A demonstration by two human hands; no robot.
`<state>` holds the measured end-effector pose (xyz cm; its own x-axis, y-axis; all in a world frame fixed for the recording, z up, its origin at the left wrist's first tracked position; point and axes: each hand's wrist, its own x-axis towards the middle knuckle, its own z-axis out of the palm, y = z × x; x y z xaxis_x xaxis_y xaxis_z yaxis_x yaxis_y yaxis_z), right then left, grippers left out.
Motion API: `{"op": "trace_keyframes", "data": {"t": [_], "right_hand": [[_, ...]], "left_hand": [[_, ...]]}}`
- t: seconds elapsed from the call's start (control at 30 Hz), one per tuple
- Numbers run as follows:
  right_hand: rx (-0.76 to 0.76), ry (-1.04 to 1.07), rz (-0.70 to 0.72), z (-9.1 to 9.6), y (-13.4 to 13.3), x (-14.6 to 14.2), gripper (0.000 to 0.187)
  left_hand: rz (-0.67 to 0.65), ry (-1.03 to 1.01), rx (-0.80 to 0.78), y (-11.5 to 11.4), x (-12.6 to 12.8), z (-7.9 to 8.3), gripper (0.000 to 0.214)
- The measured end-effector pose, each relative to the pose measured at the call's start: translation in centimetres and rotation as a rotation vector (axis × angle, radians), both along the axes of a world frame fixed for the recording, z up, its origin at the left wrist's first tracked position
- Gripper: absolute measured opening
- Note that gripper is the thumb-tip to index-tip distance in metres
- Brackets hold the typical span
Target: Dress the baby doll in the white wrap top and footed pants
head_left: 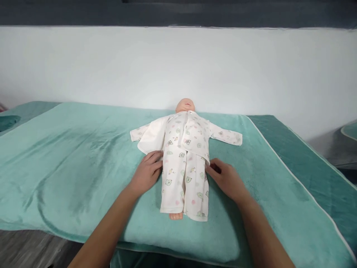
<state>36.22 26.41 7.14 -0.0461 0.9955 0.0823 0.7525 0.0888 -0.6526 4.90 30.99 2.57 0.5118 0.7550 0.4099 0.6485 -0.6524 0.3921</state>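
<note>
A baby doll (pixel 185 105) lies on its back on a teal blanket (pixel 69 160), head toward the wall. It wears a white printed top (pixel 192 136) and matching trousers (pixel 185 186); one bare foot (pixel 175 216) shows at the bottom. My left hand (pixel 146 173) rests at the doll's left hip, fingers curled against the waist of the trousers. My right hand (pixel 225 178) is at the other hip, fingers pinched at the lower edge of the top.
The blanket covers a padded table (pixel 306 163) with a darker teal sheet showing at the right. A white wall (pixel 178 63) stands just behind the doll's head. Another teal-covered surface (pixel 350 131) shows at the far right edge.
</note>
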Motion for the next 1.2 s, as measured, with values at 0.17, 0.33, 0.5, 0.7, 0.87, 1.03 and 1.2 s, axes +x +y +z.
{"op": "trace_keyframes", "data": {"t": [0.17, 0.33, 0.5, 0.7, 0.87, 1.03, 1.2], "right_hand": [[0.135, 0.256, -0.048, 1.2, 4.1, 2.8, 0.041], [0.25, 0.242, -0.128, 2.2, 10.0, 1.4, 0.049], [0.079, 0.142, -0.078, 5.2, 15.5, -3.2, 0.046], [0.045, 0.035, -0.006, 8.3, 18.1, -7.2, 0.037], [0.086, -0.301, -0.187, 8.5, 18.2, -8.3, 0.041], [-0.037, -0.325, -0.183, 9.1, 19.1, -7.3, 0.016], [0.026, -0.111, -0.172, 9.1, 19.7, -7.3, 0.01]], "left_hand": [[0.04, -0.071, 0.02, 0.3, 0.2, -0.3, 0.041], [0.117, -0.167, 0.032, 0.5, 0.5, -0.2, 0.035], [0.178, -0.25, 0.005, 0.3, 0.6, 0.0, 0.032], [0.404, -0.402, 0.015, 0.6, 0.1, -0.2, 0.029], [0.567, -0.44, -0.014, 1.1, 0.0, -0.3, 0.027], [0.562, -0.466, -0.051, 1.2, 0.1, -0.2, 0.026], [0.546, -0.478, -0.071, 1.1, 0.1, -0.1, 0.027]]}}
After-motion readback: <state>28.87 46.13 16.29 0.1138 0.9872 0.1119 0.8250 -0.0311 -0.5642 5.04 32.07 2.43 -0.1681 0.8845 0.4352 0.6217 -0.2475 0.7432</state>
